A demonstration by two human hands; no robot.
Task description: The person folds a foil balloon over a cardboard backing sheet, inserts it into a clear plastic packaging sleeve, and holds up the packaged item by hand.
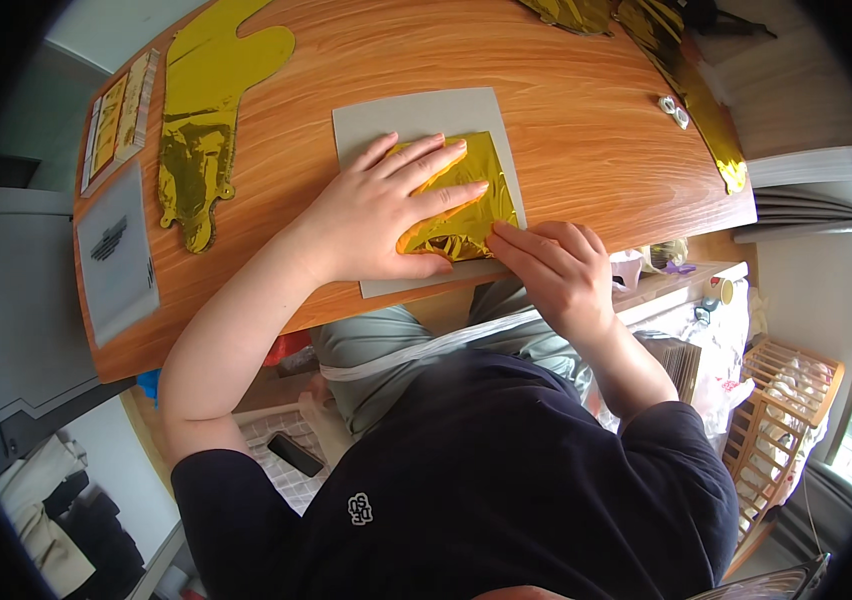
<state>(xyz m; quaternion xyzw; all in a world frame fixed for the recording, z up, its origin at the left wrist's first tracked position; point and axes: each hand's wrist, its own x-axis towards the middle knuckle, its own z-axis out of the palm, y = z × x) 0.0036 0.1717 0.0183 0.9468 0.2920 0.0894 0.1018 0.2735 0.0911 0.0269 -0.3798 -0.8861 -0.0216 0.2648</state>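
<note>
folded gold foil (481, 160), roughly square, crinkled along its lower part, flat on a grey board (376, 112) by the near edge of the wooden table (626, 150). across its left part, the left hand (386, 205), palm down, fingers spread wide, flat with no grip. at its lower right corner, the right hand (566, 280), fingers bent and close together, tips at the edge; thumb hidden, so impossible to tell whether pinching. farther left, a long flat gold piece (208, 110), then a printed pack (121, 125) and a translucent pouch (116, 255). toward the right, 2 small white pieces (674, 112). below table level, a dark phone (295, 455) and, far right, a wooden rack (768, 425).
</note>
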